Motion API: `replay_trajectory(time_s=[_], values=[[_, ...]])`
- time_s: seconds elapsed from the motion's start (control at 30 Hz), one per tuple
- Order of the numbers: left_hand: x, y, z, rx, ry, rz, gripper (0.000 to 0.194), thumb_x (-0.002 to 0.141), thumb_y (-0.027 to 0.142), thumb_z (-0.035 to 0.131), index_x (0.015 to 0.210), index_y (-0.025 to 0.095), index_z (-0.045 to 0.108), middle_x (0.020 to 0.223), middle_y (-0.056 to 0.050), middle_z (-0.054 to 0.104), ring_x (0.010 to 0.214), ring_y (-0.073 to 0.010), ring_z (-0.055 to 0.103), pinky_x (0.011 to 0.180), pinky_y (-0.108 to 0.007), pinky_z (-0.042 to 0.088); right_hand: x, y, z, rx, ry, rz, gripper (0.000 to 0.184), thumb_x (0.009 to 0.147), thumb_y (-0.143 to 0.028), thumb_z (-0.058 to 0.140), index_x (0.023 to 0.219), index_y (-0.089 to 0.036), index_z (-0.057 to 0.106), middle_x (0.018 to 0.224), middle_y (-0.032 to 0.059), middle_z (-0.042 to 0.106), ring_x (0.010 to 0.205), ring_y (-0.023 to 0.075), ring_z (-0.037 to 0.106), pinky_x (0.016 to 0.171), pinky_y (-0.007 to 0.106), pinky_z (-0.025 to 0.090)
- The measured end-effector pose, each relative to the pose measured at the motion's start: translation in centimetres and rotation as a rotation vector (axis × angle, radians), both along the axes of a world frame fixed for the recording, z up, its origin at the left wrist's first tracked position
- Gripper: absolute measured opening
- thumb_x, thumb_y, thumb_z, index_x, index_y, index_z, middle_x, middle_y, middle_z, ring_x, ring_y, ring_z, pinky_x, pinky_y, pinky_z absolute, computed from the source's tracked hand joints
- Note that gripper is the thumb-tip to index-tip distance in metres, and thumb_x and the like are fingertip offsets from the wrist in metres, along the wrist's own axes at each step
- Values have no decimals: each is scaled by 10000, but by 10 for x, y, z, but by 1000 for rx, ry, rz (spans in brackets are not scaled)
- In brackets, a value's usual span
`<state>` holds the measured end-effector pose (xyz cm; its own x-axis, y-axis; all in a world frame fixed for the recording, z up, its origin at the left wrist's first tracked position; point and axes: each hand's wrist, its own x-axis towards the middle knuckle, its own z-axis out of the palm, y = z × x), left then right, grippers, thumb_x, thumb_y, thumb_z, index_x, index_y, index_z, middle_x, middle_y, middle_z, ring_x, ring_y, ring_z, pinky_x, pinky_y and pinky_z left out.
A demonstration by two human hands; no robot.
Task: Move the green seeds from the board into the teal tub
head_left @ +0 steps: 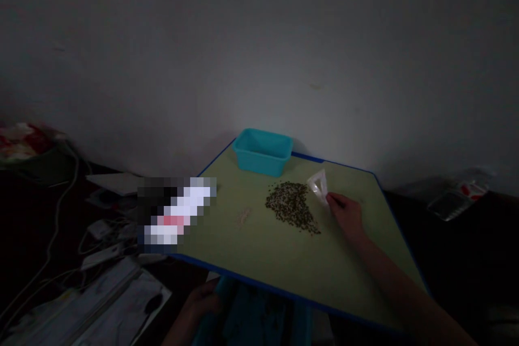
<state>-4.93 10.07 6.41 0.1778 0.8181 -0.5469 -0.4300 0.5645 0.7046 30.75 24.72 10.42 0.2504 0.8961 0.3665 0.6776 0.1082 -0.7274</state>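
My right hand [346, 216] is closed on the corner of a whitish, see-through set square [319, 185], a triangle with a triangular hole. Its edge is close to a pile of mixed dark and pale grains [291, 205] on the yellow-green table [259, 251]. A small scatter of pale grains [244, 215] lies left of the pile. Below the table's near edge, my left hand [205, 300] grips the side of a blue plastic bin [253, 316]. Darkness hides part of that hand and the bin's contents. At the back stands a turquoise plastic basin [263, 162].
On the table's left is a blurred-out bright object [178, 216]. Cables and a power strip [101, 255] lie on the dark floor to the left, near papers [97, 308]. A plastic-wrapped package [460, 194] is at the right. The wall [304, 65] stands behind.
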Motion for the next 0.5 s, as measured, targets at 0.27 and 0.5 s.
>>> replay_trajectory(time_s=[0.27,0.5], values=[[-2,3,4,-22,-47,-36,85,412,77,613,457,133,658,353,19,544,367,-117,443,428,-250,322,-8,32,1,-76,-216,-83,343,749,-401,484,912,-187,698,850,67,696,752,251,639,703,337,475],[-21,26,6,-17,-9,-174,123,409,57,596,481,143,648,424,4,600,489,-182,539,521,-296,393,-19,15,3,-102,-230,-49,306,766,-361,486,914,-192,693,875,43,692,767,202,636,719,287,464]])
